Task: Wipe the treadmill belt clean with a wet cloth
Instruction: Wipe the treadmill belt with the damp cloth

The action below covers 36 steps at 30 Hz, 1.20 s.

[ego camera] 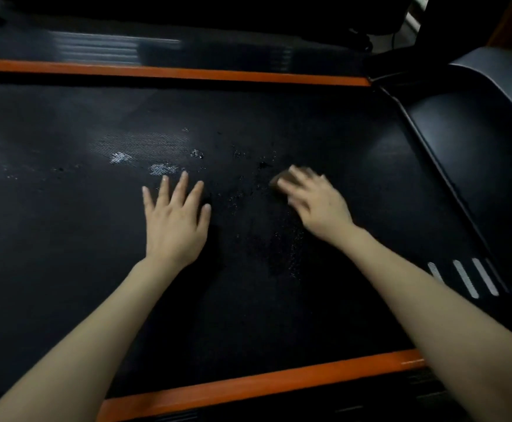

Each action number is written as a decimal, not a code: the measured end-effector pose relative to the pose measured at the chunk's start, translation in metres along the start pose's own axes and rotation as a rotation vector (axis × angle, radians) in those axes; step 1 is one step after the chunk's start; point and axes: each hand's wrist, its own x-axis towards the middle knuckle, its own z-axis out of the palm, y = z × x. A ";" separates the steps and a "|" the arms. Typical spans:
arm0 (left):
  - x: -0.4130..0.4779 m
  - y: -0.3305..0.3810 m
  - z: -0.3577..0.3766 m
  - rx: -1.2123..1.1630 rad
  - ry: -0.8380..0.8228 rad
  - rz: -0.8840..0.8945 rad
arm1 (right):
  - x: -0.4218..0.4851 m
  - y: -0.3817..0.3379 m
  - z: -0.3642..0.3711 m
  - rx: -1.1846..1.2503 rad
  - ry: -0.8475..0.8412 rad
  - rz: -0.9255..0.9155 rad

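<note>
The black treadmill belt (66,239) fills the view, with wet shiny patches and droplets near its middle. My left hand (175,220) lies flat on the belt, fingers straight and spread. To its right, my right hand (315,199) rests on a small brownish cloth (280,179), pressing it to the belt. The hand is motion-blurred and covers most of the cloth, so only its left end shows. I cannot tell how the fingers lie on the cloth.
Orange side strips run along the far edge (169,73) and the near edge (264,388) of the belt. A dark grey motor cover (477,123) with white stripes stands at the right end. A black foot rail lies beyond the far strip.
</note>
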 end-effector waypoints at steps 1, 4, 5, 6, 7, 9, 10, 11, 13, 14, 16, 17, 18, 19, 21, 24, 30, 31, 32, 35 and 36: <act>0.004 -0.007 -0.003 0.027 0.003 -0.017 | 0.018 -0.001 0.005 0.011 0.016 0.206; 0.022 -0.020 -0.005 0.070 -0.007 -0.030 | 0.024 -0.038 0.019 -0.037 0.058 0.291; 0.030 -0.022 -0.003 0.077 -0.014 -0.025 | 0.011 -0.052 0.022 -0.020 0.075 0.133; 0.038 -0.023 -0.002 0.084 -0.020 -0.017 | -0.007 -0.063 0.023 0.004 0.065 -0.051; 0.044 -0.024 0.000 0.091 -0.026 -0.009 | -0.026 -0.071 0.022 0.048 0.003 -0.216; 0.051 -0.028 0.005 0.106 -0.034 0.005 | -0.039 -0.061 0.014 0.092 -0.095 -0.440; 0.051 -0.030 0.009 0.113 -0.035 0.012 | -0.030 -0.048 0.011 0.079 -0.108 -0.491; 0.050 -0.032 0.011 0.121 -0.035 0.017 | -0.017 -0.032 0.012 0.037 -0.082 -0.484; 0.050 -0.033 0.014 0.128 -0.037 0.017 | 0.023 0.002 0.014 -0.025 0.016 -0.236; 0.050 -0.032 0.015 0.129 -0.040 0.014 | 0.045 0.016 0.014 -0.033 0.035 -0.034; 0.051 -0.031 0.016 0.134 -0.040 0.007 | 0.084 0.022 0.017 -0.010 0.076 0.382; 0.052 -0.030 0.016 0.132 -0.039 0.006 | 0.097 0.011 0.021 -0.032 0.086 0.482; 0.053 -0.030 0.017 0.129 -0.042 0.006 | 0.102 -0.005 0.025 -0.054 0.084 0.486; 0.053 -0.031 0.017 0.126 -0.045 0.007 | 0.101 -0.025 0.031 -0.068 0.104 0.377; 0.053 -0.032 0.017 0.109 -0.042 0.006 | 0.075 -0.063 0.040 -0.040 0.118 -0.018; 0.052 -0.034 0.017 0.094 -0.050 0.005 | 0.035 -0.067 0.033 0.036 -0.023 -0.418; 0.051 -0.033 0.017 0.082 -0.050 0.003 | 0.116 0.030 0.028 -0.010 0.090 0.183; 0.052 -0.033 0.017 0.086 -0.049 0.004 | 0.129 0.031 0.028 0.004 0.111 0.352; 0.052 -0.033 0.017 0.086 -0.050 0.005 | 0.137 0.023 0.030 -0.017 0.110 0.422; 0.053 -0.033 0.017 0.081 -0.056 0.008 | 0.128 -0.027 0.046 -0.012 0.134 0.121; 0.054 -0.034 0.017 0.082 -0.057 0.008 | 0.115 -0.042 0.051 0.010 0.121 -0.055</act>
